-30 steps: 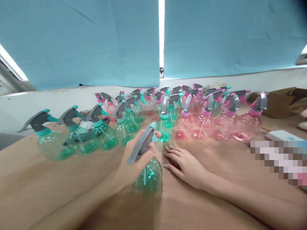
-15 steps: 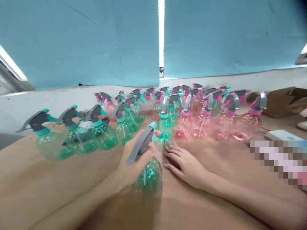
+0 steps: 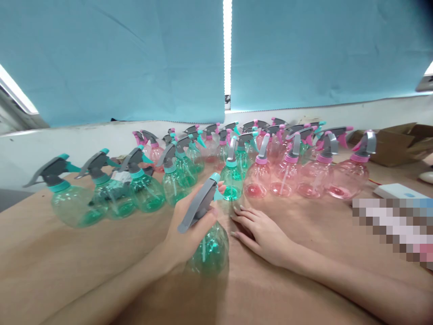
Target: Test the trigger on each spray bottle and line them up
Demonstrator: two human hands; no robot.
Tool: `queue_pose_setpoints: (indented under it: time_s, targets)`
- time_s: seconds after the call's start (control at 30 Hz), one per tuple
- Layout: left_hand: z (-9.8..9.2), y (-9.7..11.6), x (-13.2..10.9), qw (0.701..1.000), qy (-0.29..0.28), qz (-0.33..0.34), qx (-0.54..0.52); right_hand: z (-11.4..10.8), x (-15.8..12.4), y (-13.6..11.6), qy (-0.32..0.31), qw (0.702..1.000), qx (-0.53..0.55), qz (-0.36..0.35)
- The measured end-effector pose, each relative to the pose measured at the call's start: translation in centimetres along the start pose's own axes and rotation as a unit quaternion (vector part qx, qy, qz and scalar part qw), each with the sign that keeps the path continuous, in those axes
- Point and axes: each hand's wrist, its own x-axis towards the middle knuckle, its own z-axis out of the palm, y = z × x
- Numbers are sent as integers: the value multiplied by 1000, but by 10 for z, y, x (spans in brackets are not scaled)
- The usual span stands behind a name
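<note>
A green spray bottle point(image 3: 211, 253) with a grey and teal trigger head stands at the front middle. My left hand point(image 3: 187, 221) is wrapped round its neck, just under the head, and a thin tube shows inside the clear body. To the right of that bottle, my right hand point(image 3: 262, 230) lies on the wooden table point(image 3: 287, 298), fingers stretched out and holding nothing. Just beyond the hands is another green spray bottle point(image 3: 232, 178). A pink spray bottle point(image 3: 257, 178) stands close beside it on the right.
More green spray bottles point(image 3: 147, 192) stand at the left, and pink spray bottles point(image 3: 314, 178) line the right. Several mixed ones crowd behind them. An open cardboard box point(image 3: 399, 144) and a white box point(image 3: 399, 192) sit at the right. Blue sheets point(image 3: 135, 58) hang at the back.
</note>
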Motion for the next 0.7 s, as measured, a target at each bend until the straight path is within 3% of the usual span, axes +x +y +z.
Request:
queue_pose_setpoints:
  time_s: [0.7]
  targets:
    - [0, 3, 0, 1000, -1, 9, -4, 0, 0, 0, -5, 1000, -6, 1]
